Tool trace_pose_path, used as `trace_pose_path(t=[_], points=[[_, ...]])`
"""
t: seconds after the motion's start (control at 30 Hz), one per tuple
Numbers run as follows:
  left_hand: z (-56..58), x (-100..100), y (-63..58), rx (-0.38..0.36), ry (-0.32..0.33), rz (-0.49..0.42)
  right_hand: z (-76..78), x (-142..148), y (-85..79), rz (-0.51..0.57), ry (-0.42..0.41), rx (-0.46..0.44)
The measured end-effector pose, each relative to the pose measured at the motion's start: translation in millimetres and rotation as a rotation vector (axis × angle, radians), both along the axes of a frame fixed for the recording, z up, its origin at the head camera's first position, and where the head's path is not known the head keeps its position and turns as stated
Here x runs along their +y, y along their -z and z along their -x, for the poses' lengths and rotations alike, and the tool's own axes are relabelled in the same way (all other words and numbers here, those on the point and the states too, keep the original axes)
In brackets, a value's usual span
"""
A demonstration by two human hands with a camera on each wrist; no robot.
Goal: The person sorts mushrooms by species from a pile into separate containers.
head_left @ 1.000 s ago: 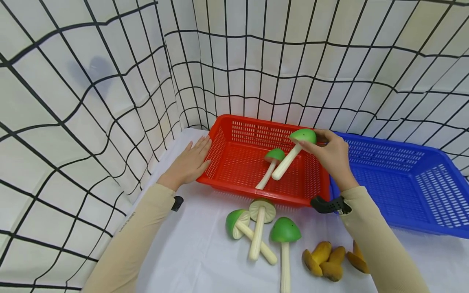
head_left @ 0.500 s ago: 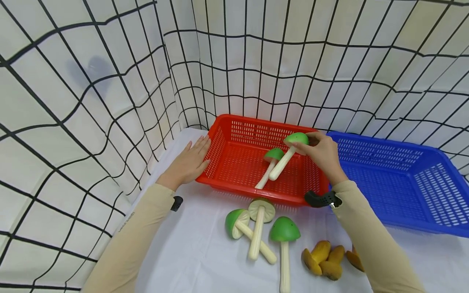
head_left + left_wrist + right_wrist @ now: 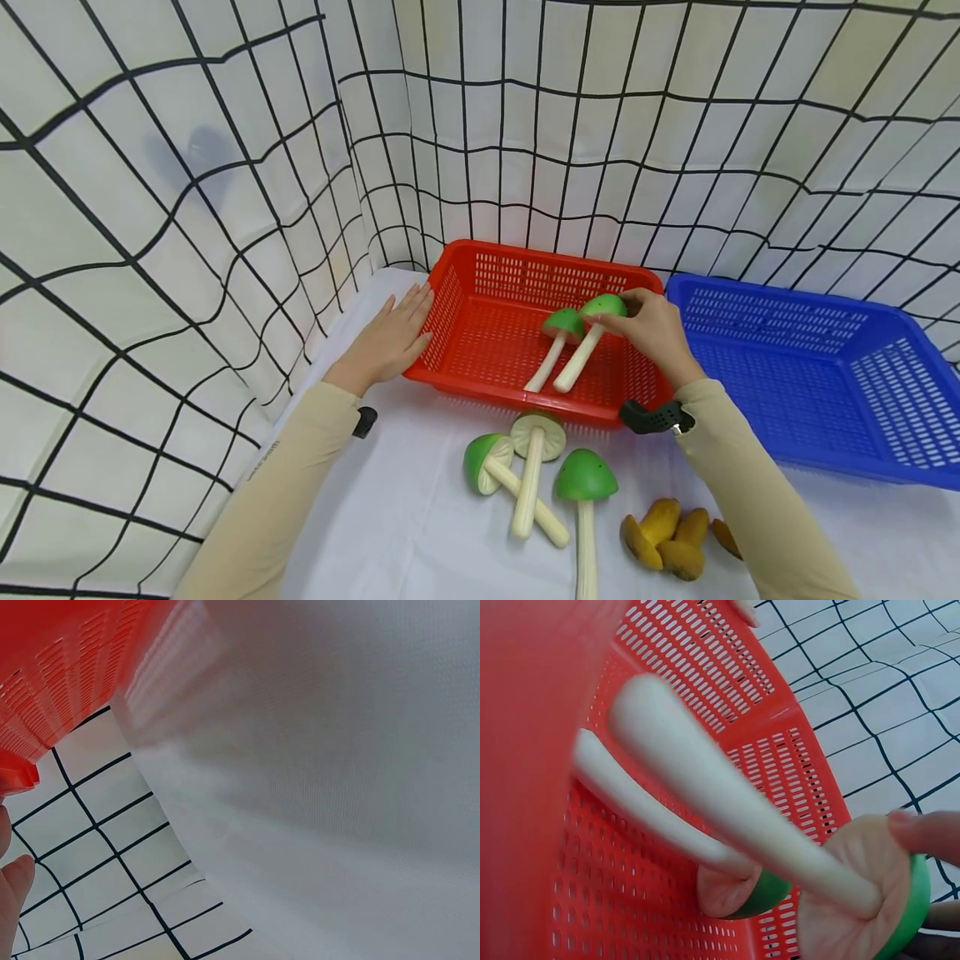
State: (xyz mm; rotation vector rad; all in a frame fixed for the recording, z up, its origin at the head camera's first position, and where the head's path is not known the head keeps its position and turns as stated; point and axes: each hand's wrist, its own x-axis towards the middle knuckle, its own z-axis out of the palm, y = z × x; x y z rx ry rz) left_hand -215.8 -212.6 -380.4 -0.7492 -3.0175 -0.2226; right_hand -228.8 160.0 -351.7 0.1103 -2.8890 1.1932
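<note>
My right hand (image 3: 656,327) pinches a green-capped toy mushroom (image 3: 577,360) by its cap, inside the red basket (image 3: 480,385). Thumb and fingers sit on the cap's edge in the right wrist view, where the pale stem (image 3: 727,799) slants across. Beside it another green-capped mushroom (image 3: 564,323) lies in the basket, stem towards the near rim. My left hand (image 3: 390,337) rests with straight fingers against the basket's left end. In the left wrist view only some fingertips (image 3: 19,874) show below the basket's rim.
In front of the basket lie several mushrooms: two crossed ones (image 3: 528,492), an upright-looking green-capped one (image 3: 587,479), and brown ones (image 3: 667,537) partly by the right sleeve. A blue basket (image 3: 825,467) stands right of the red one. Black wire grid (image 3: 562,150) over white cloth rises behind and left.
My right hand has moved left and lower with the mushroom, bringing it down beside the other one in the red basket. The left hand has stayed at the basket's end.
</note>
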Motion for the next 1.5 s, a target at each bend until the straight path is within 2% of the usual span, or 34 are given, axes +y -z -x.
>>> trace_pose_path(t=[0.33, 0.6, 0.87, 1.1, 1.33, 1.5], points=[[-1.1, 1.3, 2.0, -0.024, -0.006, -0.002, -2.5, 3.7, 3.7, -0.063, -0.041, -0.069], [1.5, 0.3, 1.1, -0.003, 0.002, 0.002, 0.7, 1.4, 4.4, -0.080, -0.082, -0.030], [3.0, 2.0, -1.0, -0.013, 0.003, 0.013, 1.2, 3.1, 5.0, -0.106, -0.106, -0.042], [1.9, -0.8, 0.2, -0.014, -0.007, 0.008, 0.3, 1.1, 4.4, -0.102, -0.113, -0.012], [0.6, 0.2, -0.2, -0.031, -0.005, 0.005, -12.7, 6.7, -3.8, -0.074, -0.079, 0.046], [1.5, -0.1, -0.7, -0.015, -0.002, 0.002, -34.9, 12.7, -13.8, 0.013, -0.059, 0.118]])
